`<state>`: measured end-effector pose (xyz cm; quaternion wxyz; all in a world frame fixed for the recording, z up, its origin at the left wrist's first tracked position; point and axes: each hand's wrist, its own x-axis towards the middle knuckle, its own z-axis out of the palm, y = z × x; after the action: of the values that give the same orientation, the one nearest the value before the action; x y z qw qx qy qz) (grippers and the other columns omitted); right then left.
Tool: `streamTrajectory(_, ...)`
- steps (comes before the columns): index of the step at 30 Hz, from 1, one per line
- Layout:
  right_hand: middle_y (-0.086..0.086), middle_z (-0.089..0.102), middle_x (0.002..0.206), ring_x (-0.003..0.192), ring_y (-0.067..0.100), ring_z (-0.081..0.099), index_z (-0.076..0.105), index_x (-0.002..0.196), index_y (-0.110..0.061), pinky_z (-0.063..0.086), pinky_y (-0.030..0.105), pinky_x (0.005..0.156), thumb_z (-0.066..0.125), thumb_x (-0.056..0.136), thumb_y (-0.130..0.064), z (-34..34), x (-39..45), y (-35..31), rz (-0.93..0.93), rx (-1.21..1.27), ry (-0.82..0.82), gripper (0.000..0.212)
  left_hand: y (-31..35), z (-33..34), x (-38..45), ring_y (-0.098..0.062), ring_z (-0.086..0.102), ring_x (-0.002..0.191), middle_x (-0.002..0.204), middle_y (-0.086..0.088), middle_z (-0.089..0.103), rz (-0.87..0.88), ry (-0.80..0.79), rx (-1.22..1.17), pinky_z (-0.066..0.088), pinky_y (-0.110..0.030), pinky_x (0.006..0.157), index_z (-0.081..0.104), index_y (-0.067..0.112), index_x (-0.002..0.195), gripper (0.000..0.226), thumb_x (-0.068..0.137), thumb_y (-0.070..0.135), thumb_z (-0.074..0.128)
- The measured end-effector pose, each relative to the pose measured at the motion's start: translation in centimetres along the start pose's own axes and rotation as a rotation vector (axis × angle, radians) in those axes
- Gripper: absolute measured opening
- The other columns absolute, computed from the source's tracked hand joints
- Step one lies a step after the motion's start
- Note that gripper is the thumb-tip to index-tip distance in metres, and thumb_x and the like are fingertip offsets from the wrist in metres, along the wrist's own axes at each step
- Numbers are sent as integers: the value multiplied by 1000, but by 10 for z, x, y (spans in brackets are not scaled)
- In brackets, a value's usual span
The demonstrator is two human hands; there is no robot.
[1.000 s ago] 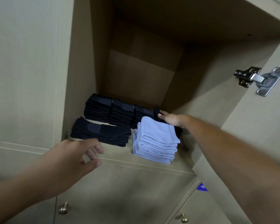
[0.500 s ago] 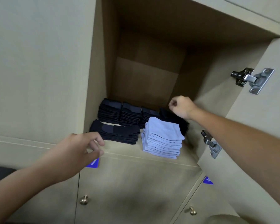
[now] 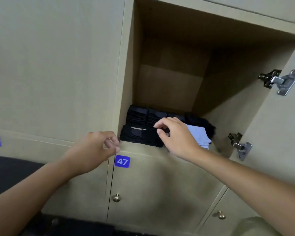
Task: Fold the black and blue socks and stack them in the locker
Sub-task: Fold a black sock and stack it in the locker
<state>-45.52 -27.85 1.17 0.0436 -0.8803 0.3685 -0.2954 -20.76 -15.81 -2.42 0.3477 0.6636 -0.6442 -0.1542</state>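
Open locker (image 3: 160, 48), door swung right. Black socks (image 3: 138, 116) stacked in rows on locker floor, blue socks (image 3: 197, 134) folded at front right. Right hand (image 3: 175, 135) hovers before stacks, fingers loosely curled, grasping nothing. Left hand (image 3: 94, 149) at locker's lower left edge, fingers relaxed, empty. Label 47 (image 3: 122, 161) on door below.

Two hinges (image 3: 279, 81), two brass knobs (image 3: 116, 197), two numbered labels (image 3: 122, 161), two hands (image 3: 175, 135).

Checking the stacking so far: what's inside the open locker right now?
On the locker floor: black sock stacks in a back row, another black stack in front, a light blue stack beside it. The right hand covers part of the stacks.
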Motion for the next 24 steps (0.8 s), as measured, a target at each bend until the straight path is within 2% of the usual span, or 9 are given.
streamTrajectory(4,-17,59,102,104,3,46,66,111,-23,37,19,85,55,100,-20,32,-18,-26,-60,74,-39,16,-8,-8,-9,-5,70,59,78,19,71,-14,10,20,55,-32,72,67,29,86,9,92,28,73)
streamTrajectory(7,-15,59,102,104,5,47,65,111,-23,42,27,88,55,100,-21,49,-23,-37,-112,69,-124,15,-14,-15,-16,-6,71,61,78,11,74,-43,3,56,52,-30,68,67,28,86,9,92,29,74)
streamTrajectory(10,-12,62,98,95,8,54,66,107,-23,47,32,86,58,96,-19,56,-22,-50,-140,121,-160,13,-19,-22,-22,-10,73,61,80,7,75,-82,3,71,47,-25,62,67,23,88,8,92,26,73)
streamTrajectory(13,-12,64,95,84,6,59,67,105,-25,48,30,82,61,94,-20,61,-18,-64,-159,162,-238,13,-24,-32,-29,-12,73,61,80,6,76,-136,5,100,49,-22,60,68,19,90,6,93,23,72)
streamTrajectory(16,-13,65,96,82,6,59,65,110,-27,46,28,78,63,93,-24,69,-15,-77,-174,190,-353,17,-29,-37,-38,-10,73,60,82,4,77,-184,10,124,56,-25,67,69,17,92,7,93,23,71)
streamTrajectory(20,-13,64,98,79,3,58,61,117,-29,46,26,77,64,95,-34,83,-13,-95,-202,222,-482,23,-33,-42,-49,-6,70,56,82,3,76,-231,-16,154,58,-25,68,69,14,95,9,94,23,70)
streamTrajectory(22,-14,64,99,81,3,59,60,118,-31,47,28,80,64,95,-39,90,-12,-106,-234,214,-516,25,-35,-49,-58,-10,71,58,80,3,76,-252,-10,172,56,-24,67,69,14,96,9,95,23,70)
streamTrajectory(24,-15,63,100,83,2,60,60,119,-32,46,29,78,64,95,-41,96,-12,-118,-255,224,-544,26,-37,-57,-69,-16,74,63,79,3,75,-276,0,207,50,-16,61,69,13,96,10,95,23,68)
